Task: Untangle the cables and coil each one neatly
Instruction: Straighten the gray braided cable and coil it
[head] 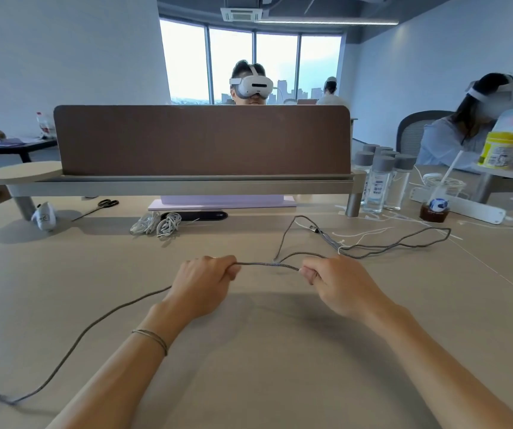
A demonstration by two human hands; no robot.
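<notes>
A grey braided cable (267,265) stretches between my two hands above the beige table (280,351). My left hand (202,286) grips it with curled fingers, and the cable trails from that hand to the lower left edge. My right hand (335,283) pinches the other end of the taut stretch. Beyond my right hand the cable runs in loose loops to the right, with a plug (314,229) lying at the back. Two coiled white cables (159,225) lie further back, left of centre.
A brown desk divider (202,140) on a raised shelf closes off the back. Scissors (103,205) lie at the back left, several clear bottles (379,181) and a drink cup (436,205) at the back right. Other people sit beyond.
</notes>
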